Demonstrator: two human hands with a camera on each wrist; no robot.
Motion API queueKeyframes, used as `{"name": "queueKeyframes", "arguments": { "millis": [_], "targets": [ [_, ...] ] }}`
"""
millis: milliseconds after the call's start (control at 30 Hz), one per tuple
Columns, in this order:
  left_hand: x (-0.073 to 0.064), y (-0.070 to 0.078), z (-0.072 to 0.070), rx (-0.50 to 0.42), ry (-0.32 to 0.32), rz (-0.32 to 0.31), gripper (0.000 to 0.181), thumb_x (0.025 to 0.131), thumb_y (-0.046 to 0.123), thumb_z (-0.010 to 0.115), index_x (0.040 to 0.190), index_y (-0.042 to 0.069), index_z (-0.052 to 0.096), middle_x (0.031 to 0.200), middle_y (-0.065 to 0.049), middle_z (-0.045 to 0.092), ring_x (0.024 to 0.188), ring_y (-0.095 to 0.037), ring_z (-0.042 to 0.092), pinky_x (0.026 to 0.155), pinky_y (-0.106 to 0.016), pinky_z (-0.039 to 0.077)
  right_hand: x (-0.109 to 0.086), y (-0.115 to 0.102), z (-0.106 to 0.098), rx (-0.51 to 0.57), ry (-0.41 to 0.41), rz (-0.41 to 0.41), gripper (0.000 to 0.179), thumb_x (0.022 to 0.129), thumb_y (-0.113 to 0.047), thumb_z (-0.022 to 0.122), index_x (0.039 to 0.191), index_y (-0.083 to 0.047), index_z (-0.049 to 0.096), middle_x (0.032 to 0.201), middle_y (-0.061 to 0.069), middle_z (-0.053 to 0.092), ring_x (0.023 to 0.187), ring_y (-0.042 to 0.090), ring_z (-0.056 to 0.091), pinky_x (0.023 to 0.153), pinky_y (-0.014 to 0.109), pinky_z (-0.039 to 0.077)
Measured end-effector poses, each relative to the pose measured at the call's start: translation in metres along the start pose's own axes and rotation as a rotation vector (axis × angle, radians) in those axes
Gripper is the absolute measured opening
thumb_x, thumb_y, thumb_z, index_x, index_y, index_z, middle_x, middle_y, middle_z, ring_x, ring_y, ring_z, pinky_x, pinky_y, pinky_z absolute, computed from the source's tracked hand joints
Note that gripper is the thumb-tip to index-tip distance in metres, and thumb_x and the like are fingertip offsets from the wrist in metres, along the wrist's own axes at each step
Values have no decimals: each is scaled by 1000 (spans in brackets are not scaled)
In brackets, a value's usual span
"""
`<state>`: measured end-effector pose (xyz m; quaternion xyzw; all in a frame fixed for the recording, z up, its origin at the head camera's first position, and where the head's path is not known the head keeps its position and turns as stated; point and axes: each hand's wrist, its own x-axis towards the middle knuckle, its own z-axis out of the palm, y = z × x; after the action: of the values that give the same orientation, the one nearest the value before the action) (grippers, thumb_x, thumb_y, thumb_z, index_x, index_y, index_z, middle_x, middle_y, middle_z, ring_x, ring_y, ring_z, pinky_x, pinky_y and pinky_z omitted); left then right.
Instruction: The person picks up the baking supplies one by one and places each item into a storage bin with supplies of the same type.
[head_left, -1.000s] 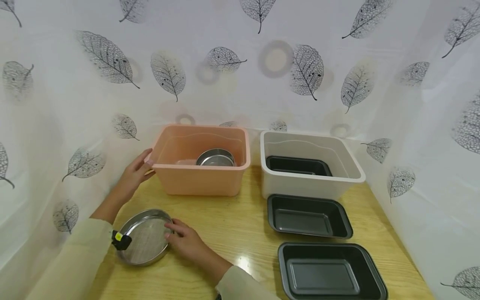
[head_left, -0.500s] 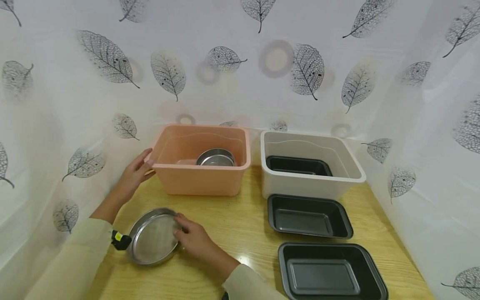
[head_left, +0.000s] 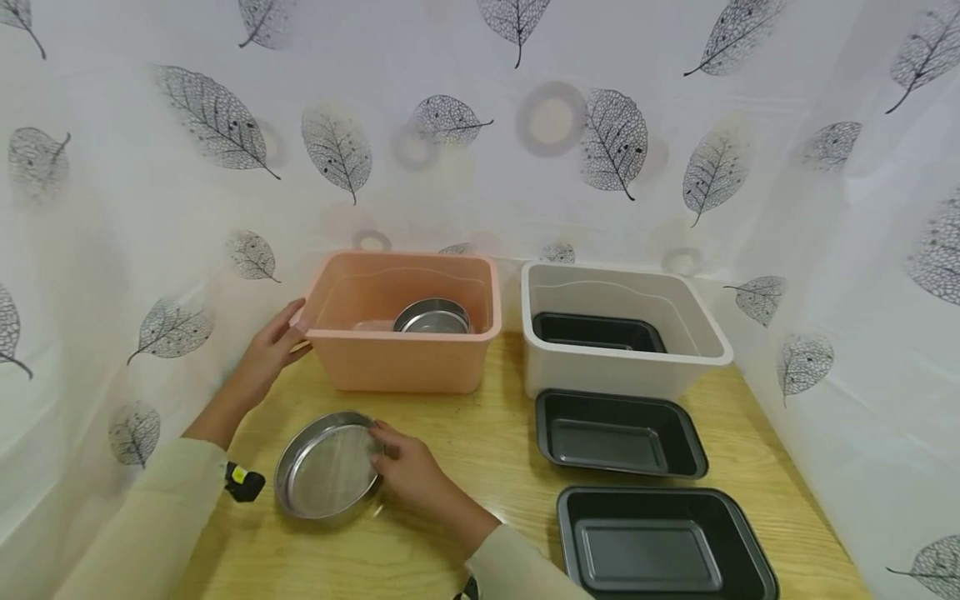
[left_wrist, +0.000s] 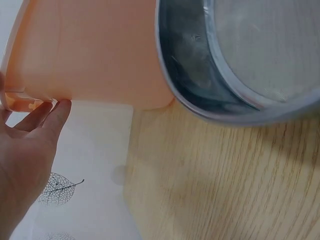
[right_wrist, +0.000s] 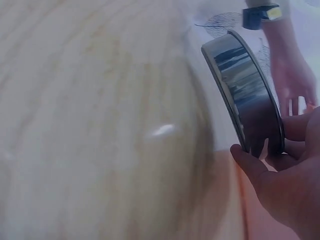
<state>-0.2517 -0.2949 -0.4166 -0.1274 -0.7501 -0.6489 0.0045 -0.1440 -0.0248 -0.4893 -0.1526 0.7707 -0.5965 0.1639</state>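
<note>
A round metal sieve (head_left: 333, 472) with a fine mesh is in my right hand (head_left: 416, 475), which pinches its right side. In the right wrist view, the thumb and fingers clasp the sieve's side wall (right_wrist: 245, 92), and the sieve is raised above the table. My left hand (head_left: 268, 354) holds the left front corner of the peach plastic bin (head_left: 405, 364), its fingers at the rim in the left wrist view as well. Inside that bin lie smaller round metal sieves (head_left: 432, 320), partly hidden by the front wall.
A white plastic bin (head_left: 600, 372) stands to the right, with a dark loaf pan (head_left: 592, 331) inside it. Two more dark loaf pans, a rear one (head_left: 607, 442) and a front one (head_left: 648, 554), sit before it. A leaf-patterned white sheet (head_left: 480, 192) encloses the wooden table (head_left: 427, 417).
My right hand has carried the sieve to the right and slightly away from me. The left hand keeps its hold at the peach bin's corner.
</note>
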Motion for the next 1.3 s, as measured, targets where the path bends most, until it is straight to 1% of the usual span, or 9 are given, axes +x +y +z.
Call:
{"name": "queueKeyframes", "arguments": {
  "millis": [133,233,267,433,500,600,867,1033,1300],
  "targets": [
    [0,2,0,18,4,-15,68,109,30,45,162,6,11,159,-38,19,109,10,54,99,-17,49,1,-5,-12,2,16,-30,46,100,-12,58,145,-10,55,159,3,41,148,30,36,97,31,52],
    [1,2,1,24,6,-14,69,109,31,45,162,5,10,159,-38,18,108,12,54,99,-17,49,1,-11,-21,-23,37,-67,46,99,-13,58,145,-9,55,158,3,44,149,27,34,109,39,46],
    [1,1,1,24,7,-12,69,109,31,45,162,5,10,159,-38,18,108,12,54,98,-16,49,1,-14,-24,-28,37,-76,47,99,-13,58,146,-10,54,157,1,44,149,26,34,106,42,49],
    [0,-1,-1,33,6,-4,68,109,30,44,162,5,10,159,-38,16,108,13,53,96,-13,49,0,-27,-38,-19,51,-85,47,98,-14,60,145,-11,56,157,-2,45,149,27,33,110,48,45],
    [0,-1,-1,45,5,-5,68,109,31,44,162,6,10,160,-37,17,109,13,52,97,-14,49,-2,-33,-44,12,58,-85,47,97,-13,61,145,-11,56,157,-1,44,150,27,31,122,51,31],
    [0,-1,-2,53,3,-9,68,109,31,44,163,7,11,160,-36,17,110,12,51,99,-17,48,-4,-40,-53,51,54,-105,48,97,-10,61,145,-9,55,158,1,43,151,27,30,123,54,28],
    [1,-1,-1,56,15,-33,68,109,33,44,163,9,12,161,-34,18,111,11,51,104,-24,47,-3,-60,-74,64,70,-227,47,97,-3,62,144,-1,55,157,10,44,149,29,35,118,49,37],
    [2,-2,0,59,8,-18,66,109,32,43,163,8,12,160,-35,18,109,12,51,101,-19,48,1,-71,-90,44,91,-243,46,98,-6,63,144,-4,55,157,9,44,148,27,35,111,43,47],
    [1,-1,-1,19,13,-6,66,109,28,45,162,6,13,158,-39,18,109,11,54,97,-15,49,8,-87,-106,52,69,-254,48,98,-6,63,145,-3,54,158,8,44,146,23,41,106,32,51]
  ]
}}
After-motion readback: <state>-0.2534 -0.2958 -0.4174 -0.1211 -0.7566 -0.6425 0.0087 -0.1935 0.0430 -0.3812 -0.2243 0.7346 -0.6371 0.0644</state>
